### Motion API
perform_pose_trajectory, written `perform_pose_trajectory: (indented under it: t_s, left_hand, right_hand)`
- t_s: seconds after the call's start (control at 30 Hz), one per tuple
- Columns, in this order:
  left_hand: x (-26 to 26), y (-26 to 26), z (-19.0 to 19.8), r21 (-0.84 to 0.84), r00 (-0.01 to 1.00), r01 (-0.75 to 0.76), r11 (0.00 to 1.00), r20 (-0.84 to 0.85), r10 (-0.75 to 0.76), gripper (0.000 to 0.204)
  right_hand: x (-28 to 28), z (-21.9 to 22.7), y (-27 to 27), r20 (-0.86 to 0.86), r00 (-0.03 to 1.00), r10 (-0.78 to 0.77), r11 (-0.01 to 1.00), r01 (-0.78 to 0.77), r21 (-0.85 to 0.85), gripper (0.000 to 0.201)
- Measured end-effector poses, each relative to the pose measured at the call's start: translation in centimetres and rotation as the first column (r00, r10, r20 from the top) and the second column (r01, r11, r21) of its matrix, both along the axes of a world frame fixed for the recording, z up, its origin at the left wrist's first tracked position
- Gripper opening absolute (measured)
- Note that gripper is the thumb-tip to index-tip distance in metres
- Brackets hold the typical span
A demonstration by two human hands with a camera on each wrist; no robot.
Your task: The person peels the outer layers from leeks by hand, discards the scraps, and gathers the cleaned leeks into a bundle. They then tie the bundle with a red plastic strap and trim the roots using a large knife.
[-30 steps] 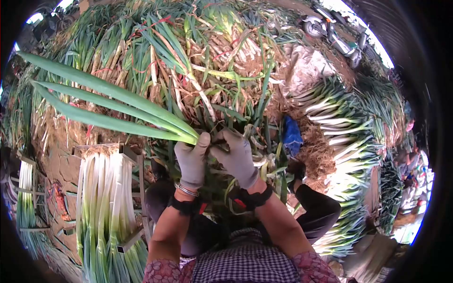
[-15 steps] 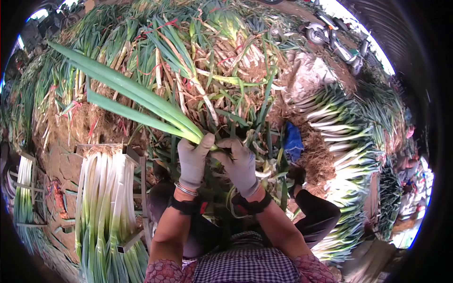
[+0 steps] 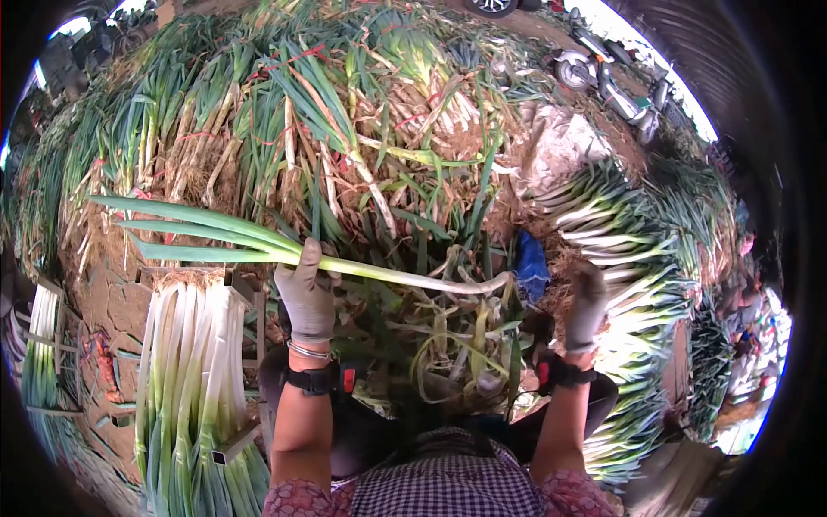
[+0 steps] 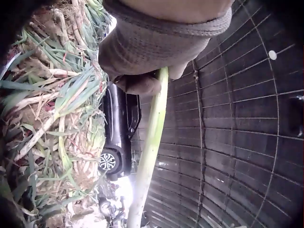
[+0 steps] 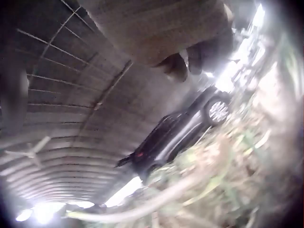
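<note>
The leek point(image 3: 345, 265) lies level across the front of the person, its green leaves fanning out past the left hand point(image 3: 307, 291) and its pale stalk running toward the right hand point(image 3: 587, 303), ending short of it. The gloved left hand is curled round the stalk where white turns to green; the left wrist view shows the fingers point(image 4: 142, 83) closed on it. The gloved right hand is raised well clear of the stalk's curled end; whether its fingers are loose or closed on anything cannot be told, since the right wrist view is blurred. Held at one point only, the long stalk could sag, bend or slip from the glove, and loose skin hanging at its tip might snag on the trimmings point(image 3: 448, 345) between the hands. Beyond both hands rises the heap of untrimmed leeks point(image 3: 327, 121); outside the left hand stands a rack of cleaned leeks point(image 3: 194, 362), and beyond the right hand lie stacked white stalks point(image 3: 629, 250).
</note>
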State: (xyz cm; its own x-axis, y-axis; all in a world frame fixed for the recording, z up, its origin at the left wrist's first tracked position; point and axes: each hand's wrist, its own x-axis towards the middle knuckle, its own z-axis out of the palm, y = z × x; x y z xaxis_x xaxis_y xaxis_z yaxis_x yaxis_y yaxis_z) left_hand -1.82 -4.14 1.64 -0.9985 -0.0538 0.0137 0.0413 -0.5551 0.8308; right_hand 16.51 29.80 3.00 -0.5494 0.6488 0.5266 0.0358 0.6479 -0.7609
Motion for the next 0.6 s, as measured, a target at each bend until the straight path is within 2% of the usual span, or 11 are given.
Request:
perform_pose_trajectory:
  t_s: [0.07, 0.1, 0.13, 0.17, 0.2, 0.3, 0.4, 0.43, 0.53, 0.6]
  left_hand:
    - [0.3, 1.0, 0.2, 0.012, 1.000, 0.010, 1.000, 0.028, -0.010, 0.024]
    - [0.4, 1.3, -0.1, -0.037, 0.996, 0.065, 0.997, 0.058, -0.063, 0.023]
    - [0.4, 1.6, -0.3, -0.084, 0.990, 0.118, 0.989, 0.086, -0.111, 0.022]
    - [0.5, 2.1, -0.5, 0.075, 0.985, 0.167, 0.983, 0.028, -0.170, 0.021]
    - [0.5, 2.1, -0.4, 0.076, 0.986, 0.164, 0.983, 0.025, -0.167, 0.021]
    - [0.4, 1.4, 0.0, 0.144, 0.928, 0.373, 0.917, -0.051, -0.369, 0.025]
    - [0.5, 1.0, -0.1, 0.099, 0.903, 0.430, 0.897, -0.071, -0.425, 0.024]
    - [0.6, 1.1, 0.1, 0.130, 0.901, 0.435, 0.891, -0.055, -0.431, 0.022]
    - [0.7, 0.9, 0.0, 0.108, 0.915, 0.402, 0.909, -0.008, -0.403, 0.021]
    - [0.7, 0.6, 0.0, 0.089, 0.918, 0.395, 0.914, -0.010, -0.396, 0.021]
  right_hand:
    - [-3.0, 4.3, -8.9, 0.151, 0.967, 0.203, 0.979, -0.198, -0.049, 0.026]
    - [-4.7, 3.0, -10.4, 0.204, 0.924, 0.323, 0.889, -0.370, 0.269, 0.038]
    - [-6.4, 2.2, -12.9, 0.222, 0.904, 0.365, 0.859, -0.419, 0.295, 0.037]
    - [-7.9, 1.7, -14.9, 0.239, 0.882, 0.407, 0.824, -0.467, 0.321, 0.037]
    - [-8.8, 1.2, -15.7, 0.237, 0.881, 0.409, 0.822, -0.469, 0.323, 0.037]
    - [-10.4, 0.8, -16.5, 0.192, 0.807, 0.558, 0.816, -0.576, 0.047, 0.030]
    - [-10.2, 1.1, -16.3, 0.201, 0.796, 0.571, 0.813, -0.582, -0.009, 0.028]
    - [-10.1, 0.9, -16.3, 0.205, 0.795, 0.570, 0.814, -0.581, -0.012, 0.028]
    - [-9.8, 0.1, -16.5, 0.223, 0.782, 0.582, 0.806, -0.592, -0.031, 0.027]
    - [-9.7, 0.2, -17.1, 0.178, 0.796, 0.578, 0.811, -0.585, -0.014, 0.026]
